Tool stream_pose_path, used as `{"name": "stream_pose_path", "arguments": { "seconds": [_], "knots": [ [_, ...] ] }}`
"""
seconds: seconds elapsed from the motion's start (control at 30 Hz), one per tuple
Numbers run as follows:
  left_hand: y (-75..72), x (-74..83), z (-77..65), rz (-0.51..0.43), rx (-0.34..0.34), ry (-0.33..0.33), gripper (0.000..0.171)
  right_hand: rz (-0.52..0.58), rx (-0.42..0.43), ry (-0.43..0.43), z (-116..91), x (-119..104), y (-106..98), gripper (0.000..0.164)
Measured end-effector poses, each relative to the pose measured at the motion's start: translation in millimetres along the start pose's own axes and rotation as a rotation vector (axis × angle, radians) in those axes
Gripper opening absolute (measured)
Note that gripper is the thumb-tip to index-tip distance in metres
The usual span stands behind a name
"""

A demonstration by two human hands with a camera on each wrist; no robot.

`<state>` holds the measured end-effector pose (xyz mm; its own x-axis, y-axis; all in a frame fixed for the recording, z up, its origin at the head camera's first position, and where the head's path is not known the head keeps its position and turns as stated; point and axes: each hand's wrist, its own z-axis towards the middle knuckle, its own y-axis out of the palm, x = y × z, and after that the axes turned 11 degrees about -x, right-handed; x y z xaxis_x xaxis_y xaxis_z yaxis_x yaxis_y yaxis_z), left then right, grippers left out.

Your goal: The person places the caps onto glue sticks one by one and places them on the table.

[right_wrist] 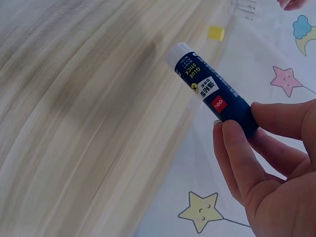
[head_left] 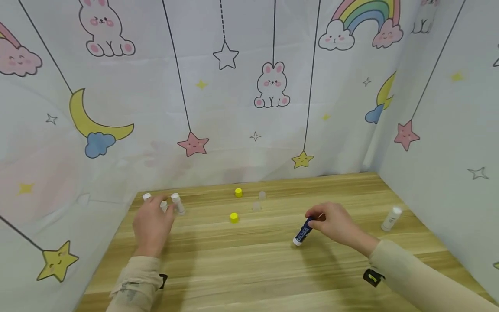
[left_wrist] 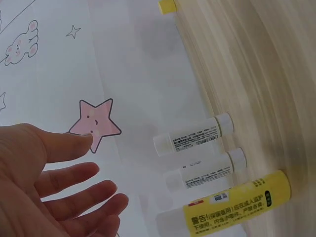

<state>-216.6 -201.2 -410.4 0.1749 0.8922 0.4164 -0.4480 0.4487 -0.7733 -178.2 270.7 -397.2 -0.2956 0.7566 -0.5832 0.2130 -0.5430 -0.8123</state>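
Observation:
My right hand [head_left: 333, 223] pinches a dark blue glue stick [head_left: 303, 232] between thumb and fingers. In the right wrist view the glue stick [right_wrist: 212, 89] is tilted, its white end pointing away from the hand [right_wrist: 276, 173]. My left hand [head_left: 153, 225] hovers by a group of glue sticks at the table's back left, fingers loosely bent with nothing between them. Two white glue sticks [left_wrist: 195, 136] and a thicker yellow glue stick [left_wrist: 237, 202] stand in a row past the left hand [left_wrist: 59, 182]. In the head view that hand partly hides them.
Two yellow caps [head_left: 234, 217] and two translucent caps [head_left: 256, 206] sit at the back middle of the wooden table [head_left: 241, 268]. Another white glue stick [head_left: 391, 219] stands at the right. A printed cloth [head_left: 241, 108] hangs behind and along the sides.

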Motion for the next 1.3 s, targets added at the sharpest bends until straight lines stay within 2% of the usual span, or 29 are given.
{"name": "stream_pose_path", "arguments": {
  "seconds": [0.1,0.33,0.53,0.6,0.83,1.13,1.3],
  "knots": [
    [-2.8,-6.3,-1.2,-0.019,-0.03,-0.036,0.029,-0.019,0.0,-0.001,-4,2,-4,0.014],
    [-8.6,-15.2,-5.9,-0.025,-0.184,-0.162,0.038,-0.068,-0.009,0.022,-14,8,-15,0.015],
    [-11.7,-20.6,-5.4,0.007,-0.344,-0.196,0.045,-0.108,0.0,0.035,-19,15,-23,0.016],
    [-11.7,-21.8,-5.8,0.013,-0.378,-0.2,0.047,-0.117,-0.002,0.036,-20,16,-25,0.016],
    [-13.2,-26.5,-9.4,0.003,-0.388,-0.186,0.043,-0.161,-0.017,0.052,-27,26,-37,0.015],
    [-14.7,-32.8,-15.3,-0.007,-0.375,-0.224,0.036,-0.236,-0.029,0.059,-42,38,-53,0.017],
    [-18.0,-33.7,-16.6,-0.032,-0.395,-0.233,0.035,-0.27,-0.032,0.044,-47,45,-60,0.016]
  ]
}}
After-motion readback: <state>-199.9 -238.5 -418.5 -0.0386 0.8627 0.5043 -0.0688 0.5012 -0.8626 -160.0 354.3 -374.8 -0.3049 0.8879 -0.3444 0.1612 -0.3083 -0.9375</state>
